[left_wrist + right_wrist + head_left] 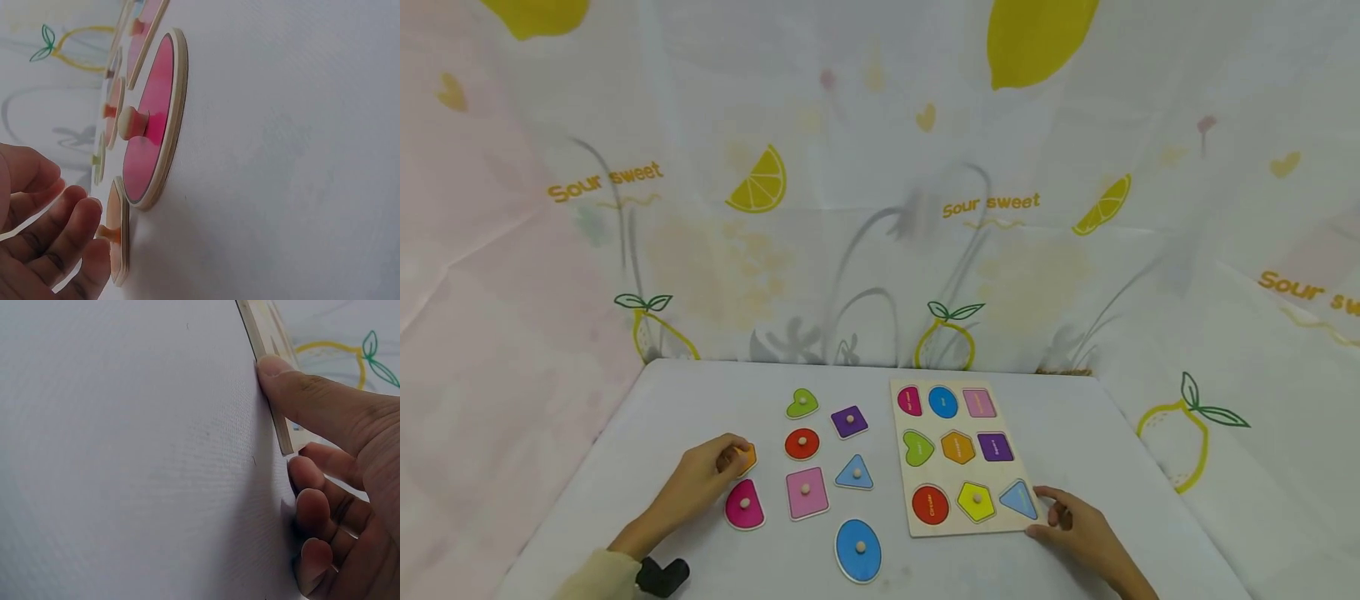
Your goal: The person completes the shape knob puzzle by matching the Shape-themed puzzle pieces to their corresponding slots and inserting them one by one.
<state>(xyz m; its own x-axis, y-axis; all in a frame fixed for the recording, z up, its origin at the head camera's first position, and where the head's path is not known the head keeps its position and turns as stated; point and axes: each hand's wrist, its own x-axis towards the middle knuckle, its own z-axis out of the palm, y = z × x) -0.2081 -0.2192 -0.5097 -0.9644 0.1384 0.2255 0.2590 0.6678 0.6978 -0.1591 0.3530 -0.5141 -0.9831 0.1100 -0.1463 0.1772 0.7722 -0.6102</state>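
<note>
My left hand [707,471] is over the orange hexagon piece [747,458], fingers loosely bent. In the left wrist view its fingertips are close beside the wooden knob [109,233], and the hexagon lies flat on the table. Whether a finger touches the knob I cannot tell. Just nearer lies the magenta semicircle piece [745,505]. My right hand [1078,529] holds the near right corner of the wooden puzzle board [955,527], thumb [275,365] on its front edge, index finger at its right side. A yellow pentagon piece [972,510] with a knob sits in the board's near row.
Between left hand and board lie a green heart [797,408], purple square [842,427], red circle [793,450], light blue triangle [853,483], pink square [816,504] and blue oval [850,567], all knobbed. A lemon-print cloth [850,275] hangs behind the white table [700,400].
</note>
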